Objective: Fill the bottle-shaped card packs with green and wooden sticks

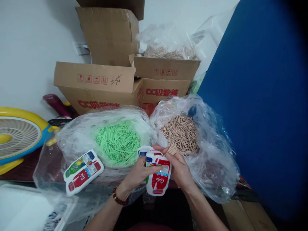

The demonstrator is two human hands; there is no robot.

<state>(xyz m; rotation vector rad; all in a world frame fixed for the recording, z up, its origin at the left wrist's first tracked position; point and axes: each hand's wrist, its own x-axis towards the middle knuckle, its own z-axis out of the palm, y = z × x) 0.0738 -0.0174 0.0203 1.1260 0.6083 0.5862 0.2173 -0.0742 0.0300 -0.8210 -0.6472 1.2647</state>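
My left hand (141,171) is closed on a bottle-shaped cola packet (159,184), printed red and white, which hangs upright in front of me. In my right hand (179,166) a small bundle of thin brown candy sticks (172,149) is pinched, right at the packet's upper edge. Its fingers partly hide the packet's top, so whether the sticks are inside it I cannot tell. Behind my hands lies part of another packet (143,150). A green heap of candy sticks (119,141) fills the left plastic bag, and a brown heap of candy sticks (181,133) the right one.
A further cola and green packet (83,173) rests on the left bag's plastic (69,138). At far left stands a yellow and blue fan (40,128). Open cardboard boxes (96,80) line the back, and a blue panel (260,112) rises along the right.
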